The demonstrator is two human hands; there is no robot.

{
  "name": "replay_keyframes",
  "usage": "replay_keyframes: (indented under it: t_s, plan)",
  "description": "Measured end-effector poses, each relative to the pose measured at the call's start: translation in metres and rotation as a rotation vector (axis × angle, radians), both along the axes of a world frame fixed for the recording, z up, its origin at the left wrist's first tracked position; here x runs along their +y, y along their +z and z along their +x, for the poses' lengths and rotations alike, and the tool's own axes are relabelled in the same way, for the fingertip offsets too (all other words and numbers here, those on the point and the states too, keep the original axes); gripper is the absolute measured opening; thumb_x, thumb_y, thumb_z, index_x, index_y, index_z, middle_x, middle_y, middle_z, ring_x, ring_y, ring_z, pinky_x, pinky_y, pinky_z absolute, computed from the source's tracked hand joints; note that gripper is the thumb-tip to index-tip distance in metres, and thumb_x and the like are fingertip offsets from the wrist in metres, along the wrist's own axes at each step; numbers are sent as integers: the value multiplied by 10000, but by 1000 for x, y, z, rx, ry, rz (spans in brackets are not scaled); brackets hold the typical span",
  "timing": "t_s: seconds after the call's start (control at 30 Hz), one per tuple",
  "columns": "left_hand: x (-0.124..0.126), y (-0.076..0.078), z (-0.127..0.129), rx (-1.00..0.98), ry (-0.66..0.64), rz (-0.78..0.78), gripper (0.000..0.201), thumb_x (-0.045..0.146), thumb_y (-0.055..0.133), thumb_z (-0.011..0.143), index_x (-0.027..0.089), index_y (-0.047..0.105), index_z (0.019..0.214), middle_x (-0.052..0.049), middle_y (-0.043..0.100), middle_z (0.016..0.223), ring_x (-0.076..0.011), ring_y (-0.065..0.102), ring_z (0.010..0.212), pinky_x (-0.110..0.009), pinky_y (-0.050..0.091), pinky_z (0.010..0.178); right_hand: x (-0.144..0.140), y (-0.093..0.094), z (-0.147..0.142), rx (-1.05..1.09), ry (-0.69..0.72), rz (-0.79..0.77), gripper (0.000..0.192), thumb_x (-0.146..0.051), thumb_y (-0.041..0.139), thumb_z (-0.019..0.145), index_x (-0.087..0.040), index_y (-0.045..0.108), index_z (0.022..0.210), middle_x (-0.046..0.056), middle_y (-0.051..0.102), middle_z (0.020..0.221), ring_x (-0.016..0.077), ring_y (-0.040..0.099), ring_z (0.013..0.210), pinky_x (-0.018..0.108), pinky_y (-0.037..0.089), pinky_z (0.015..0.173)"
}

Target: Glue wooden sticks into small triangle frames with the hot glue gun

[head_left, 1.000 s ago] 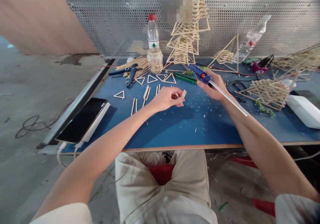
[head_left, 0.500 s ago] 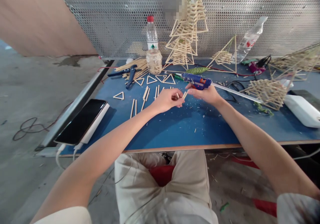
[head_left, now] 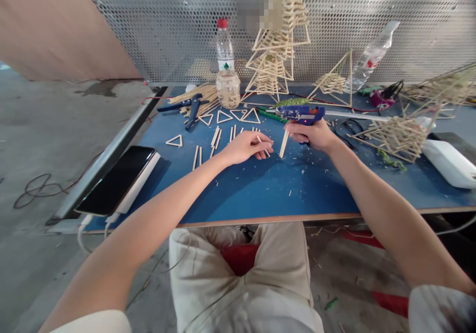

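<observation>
A blue glue gun (head_left: 301, 114) is gripped in the closed right hand (head_left: 312, 135) above the blue table (head_left: 260, 189), with a wooden stick (head_left: 284, 143) hanging below it. Another stick (head_left: 261, 144) is pinched by the left hand (head_left: 243, 147), near loose sticks and stick triangles (head_left: 223, 117).

Blue-topped table (head_left: 260, 194); perforated metal screen (head_left: 178, 26) behind; grey concrete floor (head_left: 44, 139); tan panel (head_left: 63, 26) at left.

Phone (head_left: 116, 178) at table (head_left: 260, 194) left edge — bottle (head_left: 224, 45) at rear edge — stick triangles (head_left: 223, 117) just before it.
</observation>
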State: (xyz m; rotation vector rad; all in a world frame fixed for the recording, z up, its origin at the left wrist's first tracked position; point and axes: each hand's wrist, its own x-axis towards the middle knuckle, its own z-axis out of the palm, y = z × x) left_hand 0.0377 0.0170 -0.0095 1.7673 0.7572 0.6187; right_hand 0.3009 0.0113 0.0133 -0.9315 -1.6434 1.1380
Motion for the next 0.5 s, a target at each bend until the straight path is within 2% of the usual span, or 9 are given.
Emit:
replay_keyframes:
  t_s: [0.13,0.3,0.43,0.5]
  plan:
    - [3,0,-4,-4,26,63,274,367,704,1040,157,724,1214,-140,871,1057,-163,767,753,-297,603,683,5,-2,14,-114,29,-2,416,-562,967,831,-235,710,815,-40,604,615,91,388,512,322,292,483]
    - [3,-2,-3,-2,53,58,237,400,714,1026,170,738,1076,-123,857,978,-140,719,661,-285,565,603,6,-6,7,-103,32,-30,473,-627,992,774,-233,740,844,-42,600,620,84,376,503,324,289,485]
    - [1,-1,-2,1,49,48,309,447,648,1065,165,771,1041,-137,856,1027,-147,752,714,-287,625,682,8,-8,2,-71,-48,-6,461,-638,969,775,-249,801,957,-33,663,641,93,365,460,332,297,460]
    - [1,-1,-1,-11,12,35,362,463,598,1096,149,776,1118,-160,857,1114,-157,783,794,-287,651,748,9,-7,5,-72,-75,12,461,-677,928,804,-252,793,924,-28,660,617,98,352,432,338,316,453]
